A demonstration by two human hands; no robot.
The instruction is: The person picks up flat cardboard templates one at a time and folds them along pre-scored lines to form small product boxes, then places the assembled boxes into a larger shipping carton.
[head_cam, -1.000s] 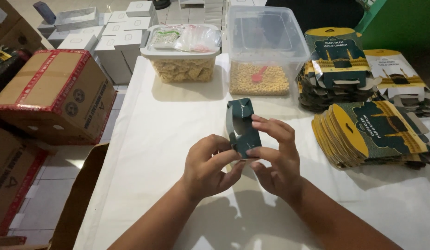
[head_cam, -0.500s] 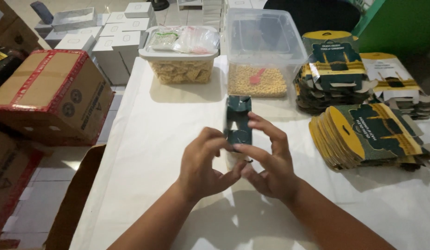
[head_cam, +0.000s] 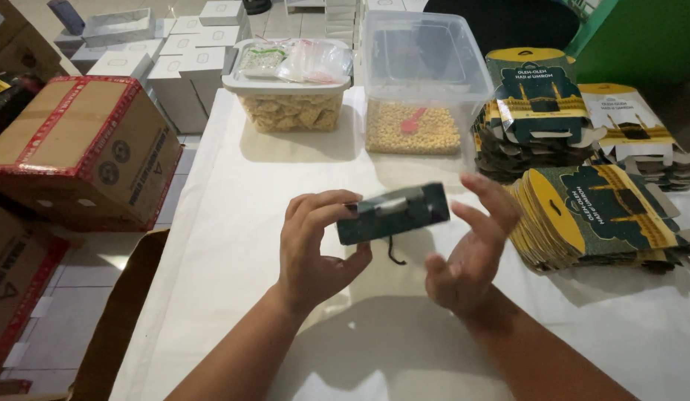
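Dark green carton [head_cam: 393,213], upright a second ago, now lies sideways in left hand [head_cam: 315,249] grip; right hand [head_cam: 467,256] released, fingers spread.

On the white table [head_cam: 233,223] we see a clear tub of yellow kernels with a pink scoop [head_cam: 413,125], a lidded tub of crackers [head_cam: 291,111] topped with plastic bags [head_cam: 300,61], and stacks of flat green-and-yellow cartons [head_cam: 605,219] at right. Left of the table sits a red-taped cardboard box [head_cam: 77,148], with small white boxes [head_cam: 174,70] behind it.
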